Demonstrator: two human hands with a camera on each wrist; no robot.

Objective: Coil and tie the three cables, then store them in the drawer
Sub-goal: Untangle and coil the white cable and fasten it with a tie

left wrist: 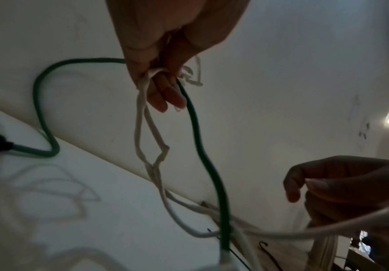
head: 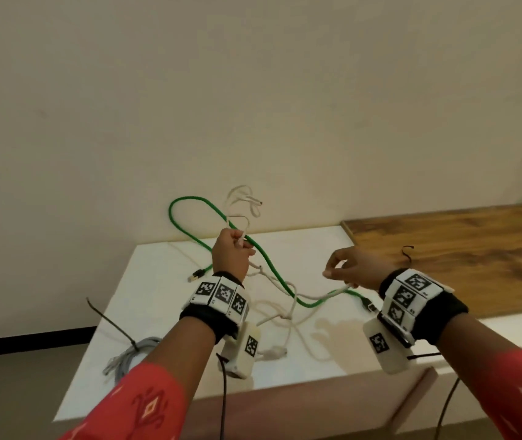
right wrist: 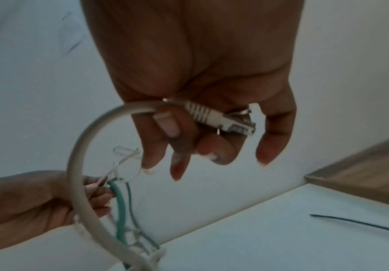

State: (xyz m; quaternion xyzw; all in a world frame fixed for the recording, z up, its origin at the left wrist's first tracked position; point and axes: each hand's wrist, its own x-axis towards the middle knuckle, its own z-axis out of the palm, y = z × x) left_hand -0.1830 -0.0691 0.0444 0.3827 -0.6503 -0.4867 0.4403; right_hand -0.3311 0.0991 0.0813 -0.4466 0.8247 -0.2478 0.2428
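Clearly untangling comes first: the left hand [head: 231, 254] pinches loops of the thin white cable [head: 288, 309] with the green cable [head: 272, 265] above the bench [head: 164, 300] — the right hand [head: 353, 268] clasps a grey cable's plug [right wrist: 221, 119]. Next, pull the strands apart before coiling.

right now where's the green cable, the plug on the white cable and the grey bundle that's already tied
green cable [head: 186, 199]: head view, top of its raised loop.
white cable plug [right wrist: 221, 119]: right wrist view, ribbed boot in the right hand's fingers.
grey bundle [head: 126, 357]: head view, coiled strands at the table's left edge.
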